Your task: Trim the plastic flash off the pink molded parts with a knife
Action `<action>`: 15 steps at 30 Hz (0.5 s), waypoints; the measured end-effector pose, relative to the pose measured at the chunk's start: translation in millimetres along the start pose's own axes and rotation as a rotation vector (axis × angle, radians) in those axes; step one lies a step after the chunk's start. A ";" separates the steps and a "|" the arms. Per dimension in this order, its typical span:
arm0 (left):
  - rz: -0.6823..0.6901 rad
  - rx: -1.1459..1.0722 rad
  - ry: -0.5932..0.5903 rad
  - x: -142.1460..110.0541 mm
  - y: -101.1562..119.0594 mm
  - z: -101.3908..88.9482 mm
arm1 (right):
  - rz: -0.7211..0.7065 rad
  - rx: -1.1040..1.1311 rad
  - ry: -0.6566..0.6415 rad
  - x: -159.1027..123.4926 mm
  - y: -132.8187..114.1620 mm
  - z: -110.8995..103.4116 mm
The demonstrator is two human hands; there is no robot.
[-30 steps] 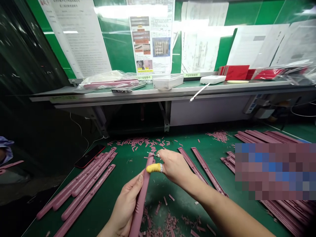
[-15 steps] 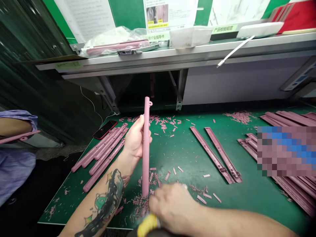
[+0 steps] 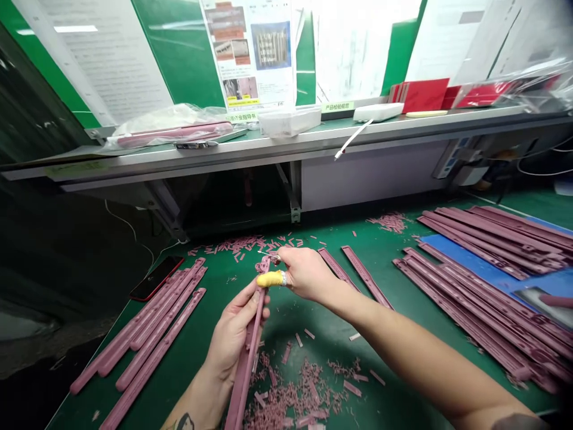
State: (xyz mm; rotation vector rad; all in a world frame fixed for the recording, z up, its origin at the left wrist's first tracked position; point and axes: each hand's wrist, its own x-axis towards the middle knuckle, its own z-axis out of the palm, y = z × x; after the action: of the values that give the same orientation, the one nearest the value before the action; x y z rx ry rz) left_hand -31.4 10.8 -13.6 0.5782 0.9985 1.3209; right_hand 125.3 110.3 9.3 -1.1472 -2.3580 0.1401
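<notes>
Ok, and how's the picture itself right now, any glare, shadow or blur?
Head view: glare washes out the middle paper; it's dark beneath the shelf; the left paper leans outward, likely wide-angle distortion, its print too soft to read; the left hand and right hand look fairly sharp.

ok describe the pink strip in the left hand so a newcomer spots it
Over the green table, find the left hand and right hand close together. The pink strip slants through the left hand's grip, with the right hand's yellow thumb cap near its far end. Unlike the strips lying to the left and right, it is held.
</notes>
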 end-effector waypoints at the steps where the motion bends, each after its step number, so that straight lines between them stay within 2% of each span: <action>1: 0.017 -0.030 -0.006 0.3 0.2 0.7 | -0.004 -0.022 -0.011 -0.6 -0.8 -0.8; 4: 0.050 -0.065 -0.033 3.8 3.4 2.5 | -0.022 -0.062 -0.026 -6.0 -8.8 -2.5; 6: 0.065 -0.068 -0.015 11.6 8.5 4.0 | -0.088 -0.044 -0.054 -18.0 -22.9 1.9; 8: 0.093 -0.083 -0.004 25.7 16.1 5.1 | -0.185 -0.021 -0.122 -41.9 -45.3 12.5; 12: 0.160 -0.173 0.008 59.4 35.3 4.2 | -0.439 0.078 -0.339 -109.7 -88.3 40.4; 14: 0.168 -0.222 0.015 68.3 42.7 2.0 | -0.534 0.189 -0.418 -128.8 -90.5 48.9; 15: 0.157 -0.239 0.018 69.2 44.6 0.5 | -0.514 0.269 -0.411 -129.8 -85.4 50.0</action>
State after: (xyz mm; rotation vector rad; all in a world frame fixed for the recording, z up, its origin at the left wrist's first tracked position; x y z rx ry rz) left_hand -57.8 86.5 5.2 0.4697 0.8067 1.5615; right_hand 107.3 -36.5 -59.6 -0.3870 -2.7986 0.5320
